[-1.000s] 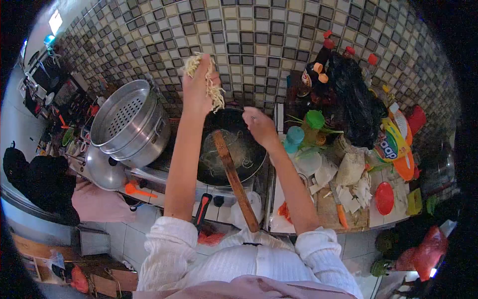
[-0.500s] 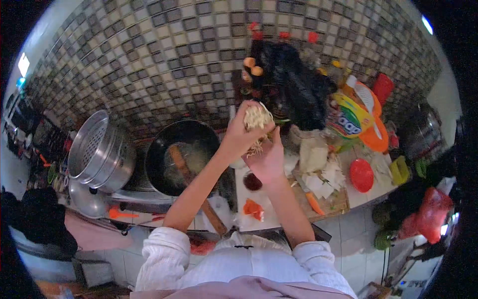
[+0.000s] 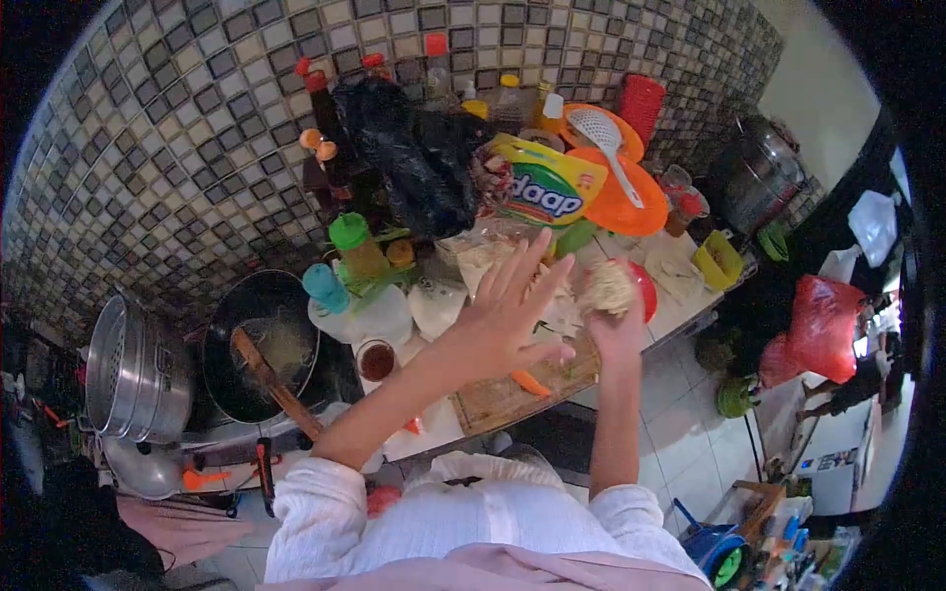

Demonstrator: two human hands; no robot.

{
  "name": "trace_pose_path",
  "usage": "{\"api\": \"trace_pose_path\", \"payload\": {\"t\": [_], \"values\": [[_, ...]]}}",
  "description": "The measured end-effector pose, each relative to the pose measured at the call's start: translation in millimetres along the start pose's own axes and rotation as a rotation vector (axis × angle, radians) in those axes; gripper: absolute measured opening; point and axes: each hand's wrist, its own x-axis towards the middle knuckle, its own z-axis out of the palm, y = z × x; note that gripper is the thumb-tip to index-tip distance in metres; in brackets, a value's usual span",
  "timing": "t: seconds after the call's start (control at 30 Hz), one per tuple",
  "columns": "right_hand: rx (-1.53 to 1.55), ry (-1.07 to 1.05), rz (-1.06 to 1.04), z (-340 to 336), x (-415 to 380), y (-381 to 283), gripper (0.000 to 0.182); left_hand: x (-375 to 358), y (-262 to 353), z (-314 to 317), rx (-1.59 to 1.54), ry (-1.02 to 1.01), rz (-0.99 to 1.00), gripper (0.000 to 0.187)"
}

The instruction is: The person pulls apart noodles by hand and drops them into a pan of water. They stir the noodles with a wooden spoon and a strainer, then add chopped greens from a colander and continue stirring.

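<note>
Behind the noodles [image 3: 608,290] sits a part-hidden dish [image 3: 646,294].

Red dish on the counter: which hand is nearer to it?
Right. The right hand, holding noodles, partly overlaps the red dish in view; whether they touch, I can't tell. The left hand is farther off to the dish's left, fingers spread.

A person wears a white, finely ribbed top [image 3: 483,520] with its sleeves [image 3: 317,512] pushed up in loose folds, a small dark bow [image 3: 463,482] at the front, and dusty-pink fabric [image 3: 493,571] draped across the chest.
</note>
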Motion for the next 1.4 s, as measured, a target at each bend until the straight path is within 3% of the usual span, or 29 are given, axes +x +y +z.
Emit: {"api": "trace_pose_path", "payload": {"t": [0.1, 0.17, 0.2, 0.27, 0.4, 0.47, 0.57, 0.63, 0.73, 0.77, 0.83, 0.9, 0.97, 1.03, 1.07, 1.13, 1.17, 1.23, 1.27, 1.3, 1.37, 1.4], "values": [[-0.004, 0.121, -0.191, -39.4, 34.7, -43.1, 0.027, -15.5, 10.0, -9.1, -0.080, -0.071, -0.015, 0.069], [-0.496, 0.287, -0.446, -93.9, 71.0, -57.9, 0.029, -32.6, 17.0, -17.3, -0.069, -0.138, -0.043, 0.064], [-0.495, 0.288, -0.443, -117.8, 81.0, -67.7, 0.029, -42.0, 21.2, -23.3, -0.133, -0.184, -0.128, 0.061], [-0.699, 0.263, -0.067, -151.0, 94.8, -78.9, 0.033, -65.4, 22.1, -29.1, -0.194, -0.230, -0.225, 0.059], [-0.781, 0.264, -0.135, -146.6, 86.8, -84.7, 0.045, -121.6, 14.3, -39.9, -0.306, -0.125, -0.536, 0.052], [-1.087, 0.323, -0.113, -150.2, 91.5, -97.3, 0.055, -148.6, 13.7, -50.3, -0.300, -0.094, -0.647, 0.049], [-0.865, 0.351, -0.183, -92.9, 65.0, -81.6, 0.058, -189.8, 15.5, -65.9, -0.189, 0.102, -0.714, 0.038], [-1.013, 0.344, -0.205, -66.4, 48.5, -66.0, 0.048, -219.2, 16.7, -75.5, -0.320, 0.346, -1.012, 0.027], [-1.028, -0.017, -0.165, -22.0, 18.5, -12.1, 0.030, -262.4, 13.8, -87.7, -0.196, 0.551, -1.103, 0.020], [-1.040, -0.121, -0.131, -7.8, 8.7, 13.0, 0.025, -275.4, 13.1, -93.0, -0.178, 0.575, -1.122, 0.020], [-1.255, -0.322, 0.049, 46.7, -35.1, 59.1, 0.021, -301.5, 15.6, -104.7, 0.153, 0.502, -1.240, 0.020], [-1.169, -0.572, 0.366, 81.1, -69.3, 110.0, 0.021, -323.2, 21.0, -116.5, 0.194, 0.529, -1.364, 0.021], [-1.076, -0.937, 0.343, 66.4, -92.7, 177.4, 0.029, -349.2, 23.4, -125.3, 0.378, 0.528, -1.319, 0.019], [-1.417, -1.112, 0.436, 108.8, -124.9, 208.0, 0.044, -379.7, 24.8, -126.7, 0.318, 0.581, -1.325, 0.021], [-1.410, -1.130, 0.442, 112.2, -139.4, 228.4, 0.044, -392.5, 26.2, -127.8, 0.321, 0.529, -1.402, 0.024], [-1.818, -1.204, -0.299, 103.1, -168.6, 267.7, 0.064, -419.5, 23.9, -123.6, 0.332, 0.486, -1.487, 0.028], [-1.810, -1.220, -0.300, 103.8, -177.6, 282.6, 0.064, -433.6, 20.1, -115.4, 0.243, 0.504, -1.518, 0.034], [-2.137, -1.207, -0.002, 102.8, -191.8, 308.2, 0.082, -453.2, 13.0, -104.2, 0.061, 0.538, -1.569, 0.045], [-2.211, -1.183, -0.156, 74.8, -196.5, 333.6, 0.089, -458.5, 11.2, -102.7, 0.065, 0.548, -1.574, 0.045], [-2.207, -1.192, -0.159, 79.5, -198.7, 338.6, 0.089, -460.6, 9.3, -101.8, -0.049, 0.440, -1.622, 0.046], [-2.341, -1.178, 0.203, 87.5, -200.1, 343.4, 0.087, -467.2, 2.7, -98.7, -0.169, 0.333, -1.660, 0.046], [-2.345, -1.178, 0.202, 82.9, -198.4, 351.2, 0.087, -471.5, -1.8, -96.2, -0.177, 0.249, -1.643, 0.043]]}}
